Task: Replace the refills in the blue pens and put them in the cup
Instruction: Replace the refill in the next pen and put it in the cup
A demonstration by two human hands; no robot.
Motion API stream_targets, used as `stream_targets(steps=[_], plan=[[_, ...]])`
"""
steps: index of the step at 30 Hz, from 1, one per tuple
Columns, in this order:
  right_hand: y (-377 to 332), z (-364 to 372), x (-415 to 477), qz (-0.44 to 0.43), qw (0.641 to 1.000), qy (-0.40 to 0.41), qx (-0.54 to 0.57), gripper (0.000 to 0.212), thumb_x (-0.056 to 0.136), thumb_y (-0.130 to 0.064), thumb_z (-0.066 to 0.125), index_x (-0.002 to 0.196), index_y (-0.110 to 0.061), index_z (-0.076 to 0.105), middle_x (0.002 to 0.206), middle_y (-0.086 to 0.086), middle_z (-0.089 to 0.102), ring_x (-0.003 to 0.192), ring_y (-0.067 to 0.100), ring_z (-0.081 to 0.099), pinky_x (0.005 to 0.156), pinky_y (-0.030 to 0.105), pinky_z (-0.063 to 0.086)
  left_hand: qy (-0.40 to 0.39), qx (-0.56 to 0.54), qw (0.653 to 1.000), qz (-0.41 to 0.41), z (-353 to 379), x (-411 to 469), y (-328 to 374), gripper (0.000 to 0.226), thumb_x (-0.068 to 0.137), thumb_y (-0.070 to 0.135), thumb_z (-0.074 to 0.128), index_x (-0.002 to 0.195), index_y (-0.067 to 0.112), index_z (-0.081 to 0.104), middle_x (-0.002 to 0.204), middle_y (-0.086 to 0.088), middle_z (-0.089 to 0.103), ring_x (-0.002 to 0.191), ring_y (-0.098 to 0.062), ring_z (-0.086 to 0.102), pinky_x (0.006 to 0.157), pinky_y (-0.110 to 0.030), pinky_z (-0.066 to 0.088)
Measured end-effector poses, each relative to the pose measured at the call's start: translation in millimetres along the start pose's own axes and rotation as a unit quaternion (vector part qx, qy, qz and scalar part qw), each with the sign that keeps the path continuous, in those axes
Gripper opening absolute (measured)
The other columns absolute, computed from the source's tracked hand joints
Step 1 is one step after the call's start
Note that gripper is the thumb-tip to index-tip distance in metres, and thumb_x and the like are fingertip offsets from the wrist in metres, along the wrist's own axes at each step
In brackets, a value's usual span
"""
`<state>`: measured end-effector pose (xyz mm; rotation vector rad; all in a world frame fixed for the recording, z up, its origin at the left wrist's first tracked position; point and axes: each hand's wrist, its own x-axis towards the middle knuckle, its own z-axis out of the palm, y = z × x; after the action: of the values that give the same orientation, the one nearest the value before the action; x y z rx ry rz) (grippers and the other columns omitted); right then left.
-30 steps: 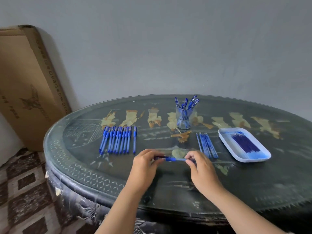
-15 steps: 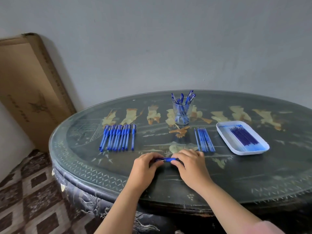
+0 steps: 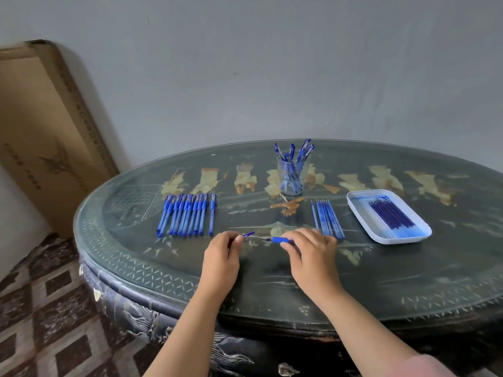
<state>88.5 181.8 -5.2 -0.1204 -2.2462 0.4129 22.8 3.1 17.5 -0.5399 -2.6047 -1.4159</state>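
Observation:
My left hand (image 3: 223,254) pinches a small blue pen cap (image 3: 248,234) at its fingertips. My right hand (image 3: 310,253) grips a blue pen (image 3: 277,239) whose bare tip points left toward the cap, a small gap between them. Both hover just above the near middle of the table. A row of several capped blue pens (image 3: 186,214) lies to the left. Several loose refills (image 3: 326,219) lie to the right of my hands. A clear glass cup (image 3: 291,174) holding several blue pens stands behind.
A white tray (image 3: 362,213) with dark blue refills sits at the right on the dark oval glass-topped table (image 3: 163,268). A tall cardboard box (image 3: 46,131) leans on the wall at left. Patterned floor lies below left.
The two hands have pulled apart: the cap came off the pen and sits in my left fingers, while the pen stays in my right hand. The camera view also shifted slightly.

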Motion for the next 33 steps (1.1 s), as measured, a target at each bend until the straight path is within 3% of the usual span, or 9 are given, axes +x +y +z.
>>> stream_targets(steps=[5,10,13,16,19,23,25,29,33], plan=[[1,1,0,-0.009,1.000,-0.009,-0.024,0.013,0.089,-0.028,0.055,0.091,-0.024,0.067,0.086,-0.013,0.063,0.079,0.017,0.058,0.074,0.035,0.034,0.034,0.107,0.993,0.032,14,4,-10,0.013,0.094,0.019,0.062,0.102,0.014,0.071,0.101,-0.002,0.060,0.100,-0.025,0.050,0.086,-0.037,0.040],[0,2,-1,-0.018,0.997,-0.061,-0.037,0.026,0.092,-0.033,0.042,0.091,-0.026,0.067,0.086,-0.013,0.062,0.080,0.017,0.057,0.076,0.037,0.038,0.011,0.161,0.987,0.021,16,3,-11,0.020,0.094,0.027,0.061,0.110,0.022,0.072,0.103,0.001,0.050,0.106,-0.024,0.042,0.087,-0.030,0.029],[1,3,-1,-0.020,0.996,-0.075,-0.039,0.019,0.091,-0.030,0.050,0.092,-0.025,0.068,0.088,-0.013,0.062,0.081,0.017,0.058,0.078,0.038,0.039,0.007,0.161,0.987,0.025,16,1,-11,0.029,0.094,0.029,0.061,0.121,0.022,0.067,0.108,0.000,0.054,0.109,-0.024,0.043,0.089,-0.029,0.029],[1,4,-1,-0.021,0.996,-0.083,-0.038,0.009,0.090,-0.023,0.060,0.094,-0.024,0.068,0.088,-0.011,0.063,0.082,0.018,0.058,0.078,0.038,0.042,0.001,0.112,0.989,0.091,12,-3,-8,0.038,0.088,0.033,0.067,0.126,0.030,0.061,0.114,0.009,0.057,0.112,-0.017,0.045,0.092,-0.030,0.031],[0,3,-1,-0.029,0.995,-0.090,-0.029,0.008,0.087,-0.018,0.069,0.094,-0.021,0.068,0.089,-0.009,0.063,0.084,0.018,0.058,0.078,0.037,0.043,-0.009,0.071,0.985,0.158,8,-5,-7,0.032,0.083,0.040,0.067,0.114,0.042,0.061,0.110,0.023,0.060,0.108,-0.010,0.050,0.094,-0.036,0.040],[-3,1,0,-0.075,0.993,-0.089,-0.017,0.002,0.088,-0.020,0.066,0.090,-0.021,0.065,0.086,-0.009,0.060,0.079,0.016,0.055,0.073,0.028,0.036,0.009,0.061,0.980,0.188,12,-1,-10,0.012,0.083,0.025,0.074,0.090,0.028,0.066,0.091,0.024,0.063,0.094,-0.013,0.056,0.080,-0.049,0.048],[-5,0,0,-0.078,0.994,-0.080,-0.018,0.014,0.093,-0.027,0.051,0.089,-0.022,0.064,0.085,-0.010,0.059,0.078,0.015,0.053,0.072,0.027,0.033,0.009,0.061,0.980,0.190,13,0,-12,0.006,0.086,0.025,0.069,0.087,0.024,0.064,0.088,0.022,0.061,0.090,-0.013,0.056,0.077,-0.048,0.049],[-6,-2,1,-0.081,0.994,-0.071,-0.016,0.028,0.095,-0.032,0.039,0.091,-0.022,0.064,0.086,-0.011,0.059,0.078,0.013,0.051,0.072,0.024,0.026,-0.012,0.079,0.977,0.199,14,-2,-10,0.016,0.094,0.037,0.047,0.083,0.028,0.056,0.080,0.023,0.051,0.082,-0.005,0.045,0.074,-0.038,0.043],[-6,-2,1,-0.096,0.994,-0.058,-0.016,0.011,0.094,-0.024,0.052,0.093,-0.021,0.063,0.087,-0.010,0.059,0.079,0.014,0.050,0.073,0.026,0.028,-0.037,0.070,0.981,0.179,10,-4,-9,0.027,0.097,0.043,0.038,0.072,0.037,0.045,0.074,0.022,0.051,0.081,0.001,0.044,0.076,-0.038,0.042]])
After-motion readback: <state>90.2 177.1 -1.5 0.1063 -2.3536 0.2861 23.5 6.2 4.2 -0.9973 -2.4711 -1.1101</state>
